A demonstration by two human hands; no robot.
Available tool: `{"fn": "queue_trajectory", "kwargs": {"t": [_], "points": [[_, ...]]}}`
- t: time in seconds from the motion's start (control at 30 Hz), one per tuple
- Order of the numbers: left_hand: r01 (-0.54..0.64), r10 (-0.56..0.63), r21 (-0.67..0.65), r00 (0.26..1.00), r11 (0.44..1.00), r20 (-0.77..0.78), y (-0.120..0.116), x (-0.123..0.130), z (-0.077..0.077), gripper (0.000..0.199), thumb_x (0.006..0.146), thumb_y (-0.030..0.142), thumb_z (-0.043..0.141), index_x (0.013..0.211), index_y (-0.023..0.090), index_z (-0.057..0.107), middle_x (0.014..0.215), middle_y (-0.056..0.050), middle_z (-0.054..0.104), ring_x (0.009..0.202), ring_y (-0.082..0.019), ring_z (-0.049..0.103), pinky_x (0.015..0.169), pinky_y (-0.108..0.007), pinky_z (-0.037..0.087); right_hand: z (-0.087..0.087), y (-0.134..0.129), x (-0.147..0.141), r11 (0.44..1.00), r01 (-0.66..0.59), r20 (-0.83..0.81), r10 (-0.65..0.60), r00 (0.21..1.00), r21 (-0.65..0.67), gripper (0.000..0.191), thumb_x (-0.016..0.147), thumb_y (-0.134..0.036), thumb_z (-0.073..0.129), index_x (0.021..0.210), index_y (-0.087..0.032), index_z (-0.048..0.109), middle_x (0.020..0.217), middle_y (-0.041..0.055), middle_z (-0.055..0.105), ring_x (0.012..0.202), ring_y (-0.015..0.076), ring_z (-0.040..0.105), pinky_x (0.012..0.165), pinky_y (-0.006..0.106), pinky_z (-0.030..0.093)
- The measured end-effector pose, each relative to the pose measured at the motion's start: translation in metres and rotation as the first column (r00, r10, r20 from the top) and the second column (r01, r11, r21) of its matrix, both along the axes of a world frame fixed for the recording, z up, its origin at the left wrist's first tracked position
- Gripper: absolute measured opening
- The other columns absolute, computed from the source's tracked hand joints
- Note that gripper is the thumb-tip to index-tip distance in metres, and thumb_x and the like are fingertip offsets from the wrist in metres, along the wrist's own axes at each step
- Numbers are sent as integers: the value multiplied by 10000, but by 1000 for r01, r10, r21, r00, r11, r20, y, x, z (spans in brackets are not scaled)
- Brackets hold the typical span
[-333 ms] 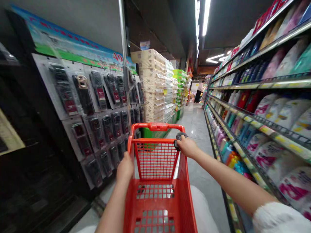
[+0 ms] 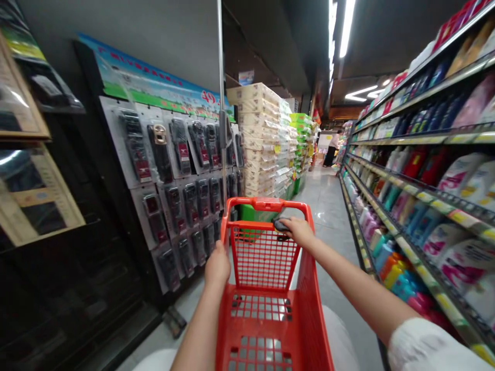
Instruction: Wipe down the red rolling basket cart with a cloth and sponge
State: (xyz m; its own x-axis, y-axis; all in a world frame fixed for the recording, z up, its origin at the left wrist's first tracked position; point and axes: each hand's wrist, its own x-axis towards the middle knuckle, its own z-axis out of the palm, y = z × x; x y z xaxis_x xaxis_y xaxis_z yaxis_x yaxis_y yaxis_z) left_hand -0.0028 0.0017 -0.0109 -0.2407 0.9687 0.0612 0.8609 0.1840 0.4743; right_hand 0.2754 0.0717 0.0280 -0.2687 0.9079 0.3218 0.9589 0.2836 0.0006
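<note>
A red plastic shopping cart [image 2: 266,322] with grid openings stands in front of me in the aisle. On its left side rim, my left hand [image 2: 218,265] is closed, the fingertips partly hidden by the cart wall. My right hand [image 2: 299,232] reaches over to the far end and presses a dark grey cloth [image 2: 279,224] against the crossbar above the grid panel. The cloth is bunched under the fingers, so its full shape is hidden. Inside the cart, only the bare grid floor shows.
Belts in clear packs hang on a display rack [image 2: 174,170] at the left. Stacked boxes [image 2: 257,139] stand beyond it, near a metal pole [image 2: 221,62]. Shelves of bottles [image 2: 417,190] line the right side. A person [image 2: 332,147] stands far down the aisle [image 2: 325,198].
My right hand and the grey cloth have slid left along the crossbar, away from the cart's right corner. My left hand keeps its place on the rim. The view has turned slightly left.
</note>
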Motion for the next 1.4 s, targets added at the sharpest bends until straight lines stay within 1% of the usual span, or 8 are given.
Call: {"fn": "queue_trajectory", "kwargs": {"t": [0.13, 0.43, 0.53, 0.63, 0.87, 1.0, 1.23, 1.4], "points": [[-9, 10, -9, 1000, 1000, 23, -2, 0, -1, 305, 977, 224, 267, 1213, 121, 432, 1075, -187, 702, 991, -245, 684, 727, -293, 458, -23, 8, -34, 1000, -7, 96, 5, 995, 17, 385, 940, -307, 500, 1324, -315, 531, 1107, 87, 602, 982, 224, 596, 826, 314, 403], [0, 2, 37, 999, 999, -53, 2, -1, -12, 244, 957, 181, 292, 1152, 134, 431, 1030, -170, 705, 931, -239, 692, 706, -293, 449, -14, 19, -175, 994, -105, 63, 102, 993, 31, 446, 991, -252, 305, 1407, -357, 429, 1179, 112, 550, 1003, 250, 556, 834, 388, 400], [-24, 26, 38, 999, 999, -44, 1, -4, -12, 251, 950, 176, 300, 1161, 141, 431, 1031, -173, 705, 918, -247, 695, 694, -301, 449, -12, 17, -174, 985, -173, 92, 171, 981, 22, 473, 992, -232, 298, 1435, -375, 383, 1239, 113, 524, 1033, 250, 545, 872, 412, 386], [-33, 33, 29, 999, 999, 2, -3, -7, -8, 273, 961, 212, 291, 1188, 147, 430, 1059, -180, 700, 933, -256, 694, 683, -304, 447, -12, 11, -142, 976, -217, 124, 216, 969, -3, 479, 996, -228, 302, 1433, -409, 372, 1237, 93, 528, 1049, 235, 545, 911, 415, 367], [-35, 35, 9, 998, 999, 59, -8, -6, -2, 283, 959, 234, 313, 1188, 149, 454, 1058, -170, 708, 941, -254, 692, 686, -294, 445, -19, -6, -64, 998, 70, 89, -69, 994, -6, 474, 981, -174, 295, 1384, -379, 436, 1193, 84, 556, 1002, 235, 571, 848, 384, 401], [-30, 30, 19, 999, 999, 26, -3, -2, -7, 310, 970, 239, 284, 1204, 120, 450, 1094, -189, 694, 982, -248, 677, 747, -301, 454, -17, -4, -89, 996, 88, 78, -86, 993, -21, 431, 979, -195, 312, 1348, -350, 473, 1171, 95, 560, 1010, 252, 572, 832, 397, 414], [-65, 64, 33, 998, 997, 25, -3, 2, -12, 339, 990, 248, 212, 1173, 129, 470, 1086, -181, 703, 957, -225, 688, 745, -288, 460, 0, 16, -155, 988, -86, -100, 73, 992, -129, 473, 934, -178, 379, 1344, -386, 491, 1209, 54, 566, 1046, 223, 574, 882, 374, 419], [-59, 60, 36, 998, 998, -28, -4, 0, -12, 313, 961, 152, 255, 1197, 81, 449, 1065, -203, 702, 965, -238, 692, 741, -294, 463, 1, 23, -169, 990, -136, -278, 139, 950, 30, 586, 895, -104, 355, 1422, -348, 430, 1296, 52, 524, 1087, 196, 528, 911, 309, 414]]}}
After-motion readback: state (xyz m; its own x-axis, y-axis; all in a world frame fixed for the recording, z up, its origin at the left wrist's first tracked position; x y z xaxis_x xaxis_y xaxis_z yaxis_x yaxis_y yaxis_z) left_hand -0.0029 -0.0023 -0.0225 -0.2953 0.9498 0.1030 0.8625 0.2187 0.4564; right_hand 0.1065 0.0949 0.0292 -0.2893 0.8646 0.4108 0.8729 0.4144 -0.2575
